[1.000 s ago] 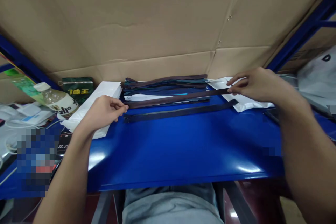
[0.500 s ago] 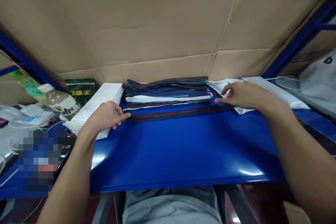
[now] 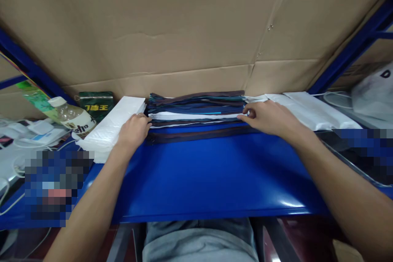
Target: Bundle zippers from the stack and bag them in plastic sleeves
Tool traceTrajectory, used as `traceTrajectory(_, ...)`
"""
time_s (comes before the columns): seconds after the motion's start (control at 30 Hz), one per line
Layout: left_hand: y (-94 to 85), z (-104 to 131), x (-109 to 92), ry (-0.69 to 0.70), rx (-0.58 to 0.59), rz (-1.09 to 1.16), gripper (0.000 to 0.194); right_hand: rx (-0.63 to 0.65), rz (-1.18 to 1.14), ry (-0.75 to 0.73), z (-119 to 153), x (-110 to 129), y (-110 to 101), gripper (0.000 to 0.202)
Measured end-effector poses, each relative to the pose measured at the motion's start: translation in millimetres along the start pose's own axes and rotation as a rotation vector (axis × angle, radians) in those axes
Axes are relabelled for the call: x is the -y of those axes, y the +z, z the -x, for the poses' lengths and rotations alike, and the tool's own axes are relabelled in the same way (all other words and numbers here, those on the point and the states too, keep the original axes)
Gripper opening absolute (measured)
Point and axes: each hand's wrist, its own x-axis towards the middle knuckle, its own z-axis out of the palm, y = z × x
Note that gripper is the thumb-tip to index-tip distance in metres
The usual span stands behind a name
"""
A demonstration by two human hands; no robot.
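Long, thin strips that look like zippers (image 3: pixel 196 108) lie side by side in a pile, in brown, navy, teal and white. My left hand (image 3: pixel 136 129) is closed at the left ends of the front strips, its fingertips partly hidden. At the right ends, my right hand (image 3: pixel 265 116) pinches with thumb and forefinger by the white and dark zippers. Which strip each hand grips is hard to make out. One dark brown zipper (image 3: pixel 199 134) lies apart on the blue table (image 3: pixel 202 172), nearer to me than the pile, with neither hand holding it.
White plastic packets (image 3: pixel 110 125) lie left of the pile, and more white packets (image 3: pixel 313 110) lie to the right. A bottle (image 3: pixel 72 116), a dark green pouch (image 3: pixel 96 104) and cables are at the left. A cardboard wall (image 3: pixel 184 28) rises behind the table.
Both hands have moved from the ends of the separate brown zipper to the ends of the pile. The right hand has shifted left and the left hand slightly away from me. The brown zipper stays on the table.
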Motion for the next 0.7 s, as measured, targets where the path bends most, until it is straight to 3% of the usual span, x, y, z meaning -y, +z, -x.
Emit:
traceTrajectory(0.3,4.9,-3,-2,0.014,-0.016,0.039,0.029,-0.044,-0.035,-0.042,4,15,2,0.033)
traceTrajectory(0.47,-5.8,-1,-7,0.014,-0.137,0.338,0.025,-0.065,-0.212,-0.085,5,33,3,0.028)
traceTrajectory(0.6,-20.7,7,-36,0.012,-0.236,0.695,0.023,-0.081,-0.575,-0.216,13,66,11,0.023)
traceTrajectory(0.7,-31.1,20,-70,0.026,-0.240,0.966,0.023,0.067,-0.957,-0.269,23,94,19,0.027)
